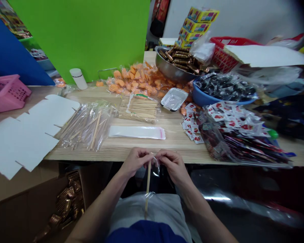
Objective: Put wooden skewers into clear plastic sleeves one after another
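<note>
Over my lap, just off the table's front edge, my left hand [138, 161] pinches the upper end of a thin wooden stick [148, 179]. The stick hangs down and appears to lie inside a narrow clear plastic bag [156, 170]. My right hand [172, 164] pinches the bag's top edge, close beside the left fingertips. Beyond the hands lies a flat stack of clear bags [136, 132]. Behind that is a packet of wooden sticks [139, 109]. On the left, several bagged sticks [87, 126] are heaped together.
White cut card [27, 131] covers the table's left side. Wrapped orange pieces [142, 79] lie at the back, beside a foil tray [174, 99] and a metal bowl [164, 65]. A blue basin [200, 94] and red-printed sachets [230, 118] stand right. Below left is a cardboard box [22, 216].
</note>
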A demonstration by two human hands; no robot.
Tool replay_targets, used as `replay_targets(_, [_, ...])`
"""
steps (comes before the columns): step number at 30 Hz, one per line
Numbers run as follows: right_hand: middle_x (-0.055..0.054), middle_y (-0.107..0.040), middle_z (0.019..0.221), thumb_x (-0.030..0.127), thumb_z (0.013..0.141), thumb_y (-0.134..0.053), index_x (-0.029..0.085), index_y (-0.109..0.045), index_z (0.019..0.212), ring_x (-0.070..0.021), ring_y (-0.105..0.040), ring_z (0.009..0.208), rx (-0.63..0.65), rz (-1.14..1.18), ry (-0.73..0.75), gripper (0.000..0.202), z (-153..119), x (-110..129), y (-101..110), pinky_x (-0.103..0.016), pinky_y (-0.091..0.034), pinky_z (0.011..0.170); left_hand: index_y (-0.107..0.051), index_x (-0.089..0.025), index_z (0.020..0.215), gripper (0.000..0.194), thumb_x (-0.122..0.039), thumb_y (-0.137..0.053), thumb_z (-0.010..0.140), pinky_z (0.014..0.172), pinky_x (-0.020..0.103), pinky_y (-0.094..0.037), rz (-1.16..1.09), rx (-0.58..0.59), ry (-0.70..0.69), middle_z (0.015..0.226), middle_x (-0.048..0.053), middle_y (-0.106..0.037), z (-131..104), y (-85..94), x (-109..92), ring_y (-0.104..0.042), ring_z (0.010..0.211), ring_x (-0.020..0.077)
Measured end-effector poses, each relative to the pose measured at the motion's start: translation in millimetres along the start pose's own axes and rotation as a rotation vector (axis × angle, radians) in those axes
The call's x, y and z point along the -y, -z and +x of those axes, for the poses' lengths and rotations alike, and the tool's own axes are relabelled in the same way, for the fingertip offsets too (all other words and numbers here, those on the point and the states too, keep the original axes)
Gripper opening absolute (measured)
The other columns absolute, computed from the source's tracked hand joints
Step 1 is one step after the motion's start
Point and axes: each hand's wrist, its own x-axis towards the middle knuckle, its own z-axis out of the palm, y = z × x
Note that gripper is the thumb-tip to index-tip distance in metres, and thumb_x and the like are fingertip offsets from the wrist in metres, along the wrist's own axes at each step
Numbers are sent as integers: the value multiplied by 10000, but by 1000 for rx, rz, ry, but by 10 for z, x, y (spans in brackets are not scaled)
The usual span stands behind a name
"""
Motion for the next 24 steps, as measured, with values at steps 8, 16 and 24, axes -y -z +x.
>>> replay_targets(8, [3,-598,645,167,766,-583,217,-707,721,-127,-531,621,55,-297,251,141,1,17,109,-259,-403,593,-627,-109,621,330,-426,-619,714,468,199,-376,-53,43,80,542,34,-621,-16,47,-12,-524,463,98])
replay_targets(16, [-18,-593,692,151,805,-533,209,-692,745,-143,-544,660,109,-436,342,179,-14,68,111,-276,-410,614,-603,-109,597,362,-455,-640,699,451,196,-363,-2,74,71,537,31,-609,-7,31,0,-504,447,88])
replay_targets(24, [5,-586,710,265,814,-557,216,-639,818,-135,-547,644,-63,-213,124,96,-67,-9,230,-268,-435,615,-553,-123,581,276,-354,-646,700,465,190,-359,-11,42,76,547,14,-611,-56,14,16,-494,451,75])
